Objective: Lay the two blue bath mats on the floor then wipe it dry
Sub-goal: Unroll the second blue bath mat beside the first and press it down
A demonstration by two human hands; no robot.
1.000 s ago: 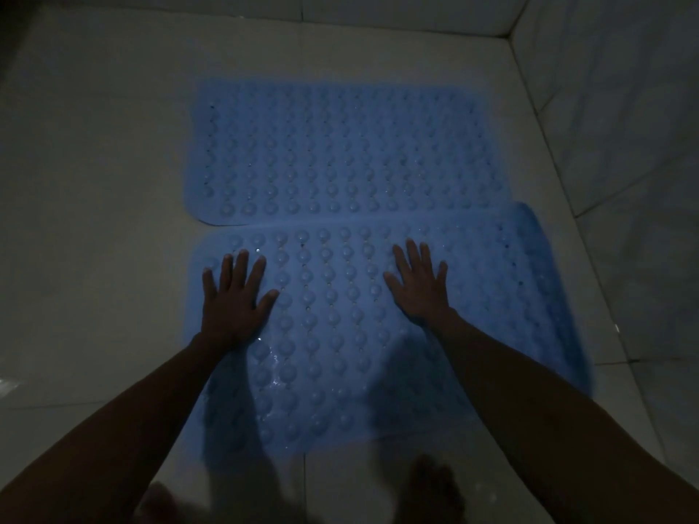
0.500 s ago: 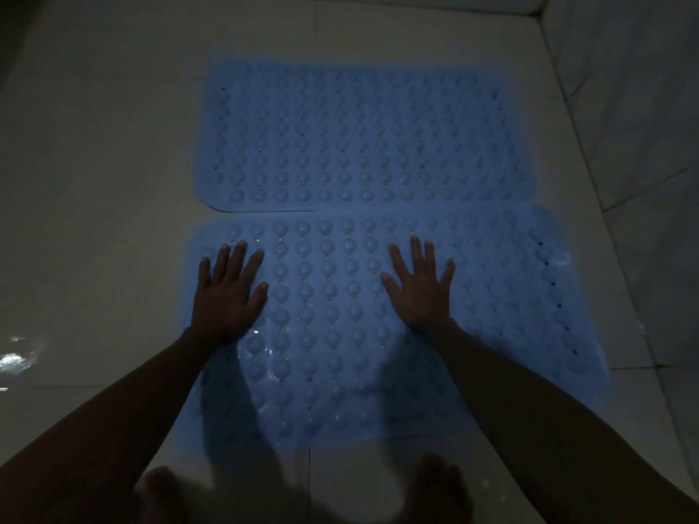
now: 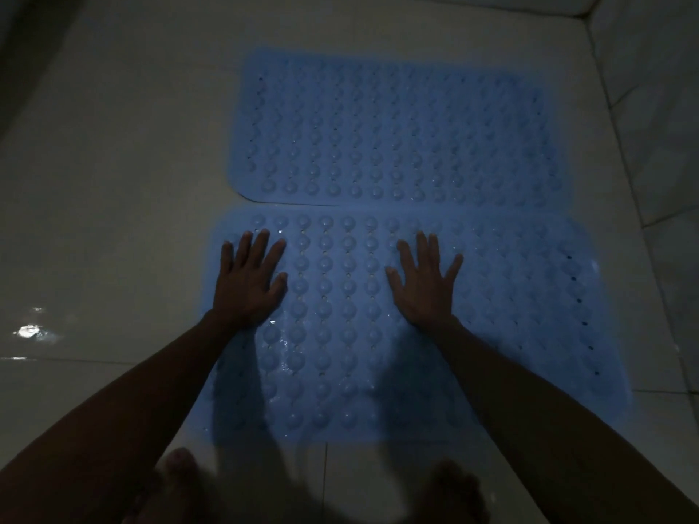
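Note:
Two blue bath mats with rows of round bumps lie flat on the pale tiled floor (image 3: 113, 183), long sides touching. The far mat (image 3: 401, 134) sits toward the back wall. The near mat (image 3: 522, 308) lies just in front of my feet, its far edge slightly over the far mat's near edge. My left hand (image 3: 249, 285) presses palm down on the near mat's left part, fingers spread. My right hand (image 3: 425, 285) presses flat near its middle, fingers spread. Neither hand holds anything. Water drops glint on the near mat.
My bare feet (image 3: 181, 482) stand at the bottom edge, just short of the near mat. A tiled wall (image 3: 650, 107) rises on the right, close to both mats' right ends. A wet shine (image 3: 30, 330) shows on the floor at left. The light is dim.
The near mat's right end, curled up against the wall a second ago, now lies flat. Both hands stay flat on the mat, and my view has shifted slightly.

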